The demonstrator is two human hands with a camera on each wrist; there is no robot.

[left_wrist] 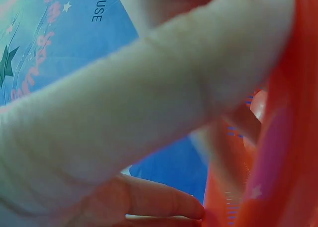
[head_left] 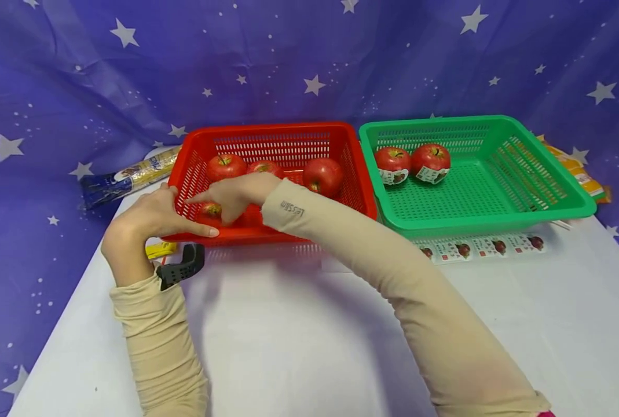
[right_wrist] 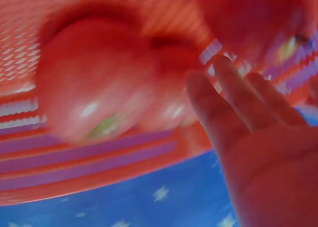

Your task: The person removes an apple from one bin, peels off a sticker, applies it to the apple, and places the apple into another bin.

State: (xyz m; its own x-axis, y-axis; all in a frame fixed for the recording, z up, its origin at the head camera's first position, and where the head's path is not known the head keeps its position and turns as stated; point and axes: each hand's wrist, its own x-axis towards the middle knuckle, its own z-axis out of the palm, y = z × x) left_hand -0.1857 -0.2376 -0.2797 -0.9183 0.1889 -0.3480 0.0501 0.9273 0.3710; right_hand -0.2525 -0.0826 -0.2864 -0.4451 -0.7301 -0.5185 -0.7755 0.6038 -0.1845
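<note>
My left hand point(head_left: 145, 217) is at the near left corner of a red basket point(head_left: 283, 233), its thumb extended along the front rim. In the left wrist view, straight fingers point(left_wrist: 159, 199) touch the basket's outer side. Over the basket reaches my right hand point(head_left: 236, 194), pointing left with fingers stretched out and holding nothing. Beneath it is a red apple point(head_left: 211, 209), partly hidden. Other apples in the basket include one at the back left point(head_left: 226, 167) and one at the right point(head_left: 323, 175). In the right wrist view, straight fingertips come close to an apple point(right_wrist: 94, 83).
A green basket point(head_left: 476, 223) stands to the right, holding two apples point(head_left: 431, 162) with labels. A strip of apple labels point(head_left: 481, 248) lies before it. Packages flank the baskets, one blue and gold point(head_left: 132, 176) at left. A yellow item point(head_left: 160, 250) lies by the left wrist.
</note>
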